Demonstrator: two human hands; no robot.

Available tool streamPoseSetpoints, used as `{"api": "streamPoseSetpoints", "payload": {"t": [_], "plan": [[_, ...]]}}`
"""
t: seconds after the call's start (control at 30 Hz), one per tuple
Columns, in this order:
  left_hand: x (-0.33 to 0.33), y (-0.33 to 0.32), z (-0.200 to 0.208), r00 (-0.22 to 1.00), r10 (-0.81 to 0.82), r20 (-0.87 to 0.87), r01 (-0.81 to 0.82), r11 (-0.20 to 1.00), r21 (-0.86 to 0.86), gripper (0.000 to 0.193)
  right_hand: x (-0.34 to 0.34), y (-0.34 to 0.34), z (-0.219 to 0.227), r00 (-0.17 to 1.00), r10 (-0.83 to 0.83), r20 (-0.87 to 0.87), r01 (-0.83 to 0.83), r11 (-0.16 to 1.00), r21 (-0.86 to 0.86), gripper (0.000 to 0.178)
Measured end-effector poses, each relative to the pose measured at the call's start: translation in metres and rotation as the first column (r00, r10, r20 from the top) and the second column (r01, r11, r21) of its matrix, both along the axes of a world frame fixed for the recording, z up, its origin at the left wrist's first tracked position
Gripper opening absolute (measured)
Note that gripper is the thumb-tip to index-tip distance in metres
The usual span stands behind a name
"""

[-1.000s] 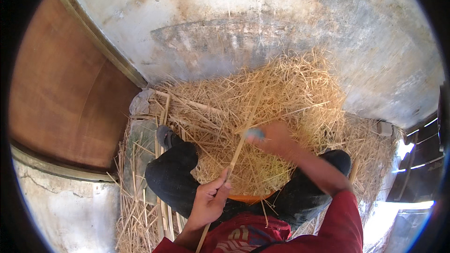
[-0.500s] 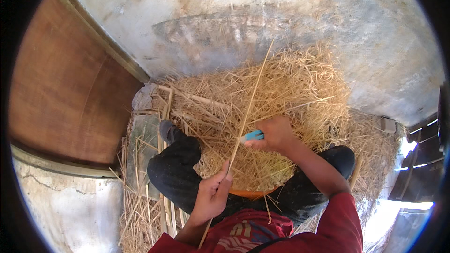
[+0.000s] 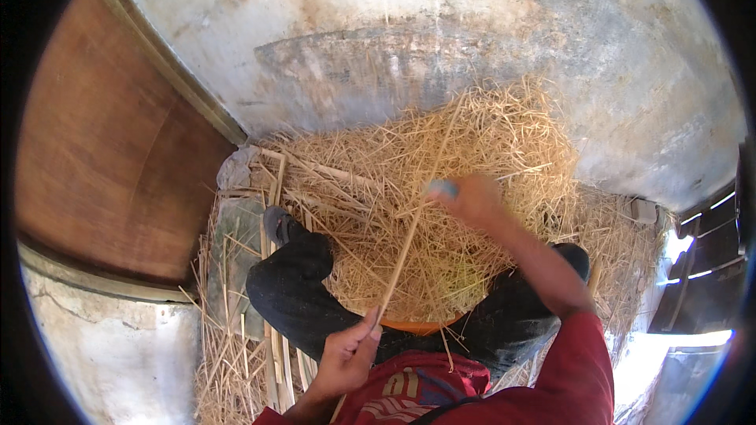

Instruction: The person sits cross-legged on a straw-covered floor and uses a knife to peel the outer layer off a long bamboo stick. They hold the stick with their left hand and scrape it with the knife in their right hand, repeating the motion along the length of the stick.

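A long, thin bamboo strip (image 3: 402, 256) runs slantwise from my lap up over the straw-coloured shavings. Low in the view, my left hand (image 3: 347, 356) is closed around its lower part, thumb along the strip. Farther up and to the right, my right hand (image 3: 477, 203) grips a small blue-handled knife (image 3: 442, 188), blurred by motion. The knife lies at the strip's upper stretch; whether its blade touches the strip cannot be made out. The strip's lower end passes behind my left wrist.
A heap of curly shavings (image 3: 504, 134) lies between my folded legs and the stained wall (image 3: 472, 24). Split bamboo pieces (image 3: 276, 346) lie at my left, near a brown door panel (image 3: 102, 134). A small block (image 3: 643, 210) sits at the right.
My right hand with the knife has moved up and slightly right, farther along the strip. My left hand has shifted down and a little left, still holding it.
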State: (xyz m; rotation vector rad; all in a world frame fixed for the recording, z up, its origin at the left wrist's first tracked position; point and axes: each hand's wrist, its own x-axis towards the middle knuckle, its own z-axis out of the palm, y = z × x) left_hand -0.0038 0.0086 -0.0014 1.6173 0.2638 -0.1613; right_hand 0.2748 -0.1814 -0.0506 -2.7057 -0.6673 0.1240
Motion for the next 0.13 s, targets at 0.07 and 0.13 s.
{"api": "streamPoseSetpoints", "payload": {"t": [0.07,0.13], "plan": [[-0.004,-0.003,0.004,0.999,-0.045,-0.018,0.045,0.998,-0.035,0.039,0.063,-0.043,-0.001,0.960,-0.259,-0.107,0.265,0.963,0.050,0.081],[-0.013,-0.003,0.007,0.998,-0.053,-0.029,0.050,0.994,-0.093,0.038,0.089,-0.070,-0.004,0.971,-0.231,-0.059,0.234,0.970,0.064,0.081]]}}
